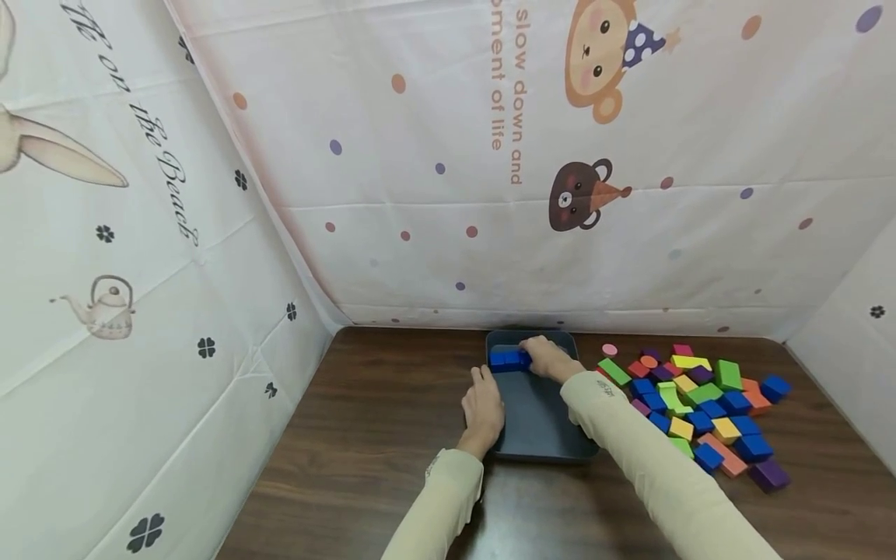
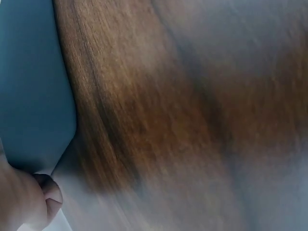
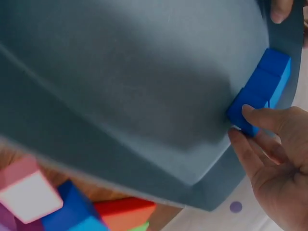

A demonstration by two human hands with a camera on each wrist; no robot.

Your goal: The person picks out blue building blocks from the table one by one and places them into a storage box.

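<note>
A dark grey-blue tray [image 1: 542, 420] lies on the wooden table. Along its far wall, toward the left corner, three blue blocks [image 3: 270, 72] form a row, touching or nearly so. The right hand [image 1: 549, 359] pinches the block at the right end of that row [image 3: 246, 100], thumb on top and fingers at its side. The left hand [image 1: 483, 408] holds the tray's left rim; in the right wrist view one of its fingertips [image 3: 280, 10] shows over the inner wall. Only part of the left hand [image 2: 29, 199] appears, blurred, in the left wrist view.
Right of the tray lies a loose pile of colored blocks [image 1: 703, 394] in blue, green, yellow, orange, red and purple. A pink disc [image 1: 610, 351] sits near the tray's far right corner. Printed cloth [image 1: 434, 257] hangs behind the table [image 1: 364, 435] and along its sides.
</note>
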